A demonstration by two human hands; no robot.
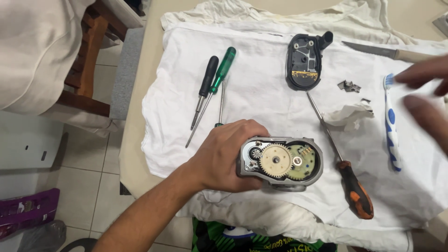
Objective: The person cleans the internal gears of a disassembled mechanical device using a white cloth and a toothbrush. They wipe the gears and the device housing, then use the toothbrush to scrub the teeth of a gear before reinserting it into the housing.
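We see the left hand (226,156) closed around a metal gear housing (280,163), with its fingers wrapped on the left end of it, so the open side faces up to us. Inside the housing there is a cream plastic gear (275,160) and beside it a green circuit part (303,161). The housing is held just above the near edge of a white cloth (261,88) that covers the surface.

The right hand (427,93) is at the right edge of the view and it is blurred. Its fingers (420,72) are spread and hold nothing, and one fingertip is near the head of a blue and white toothbrush (392,126) that lies on the cloth.

On the cloth we also see a black cover (304,60) of the housing, lying apart at the top. An orange-handled screwdriver (343,158) lies just right of the housing. To the left, there are a black-handled screwdriver (204,88) and a green-handled screwdriver (215,88) side by side. A crumpled tissue (347,114) and small metal clips (349,85) are between the cover and the toothbrush. A knife (387,51) lies at the top right.
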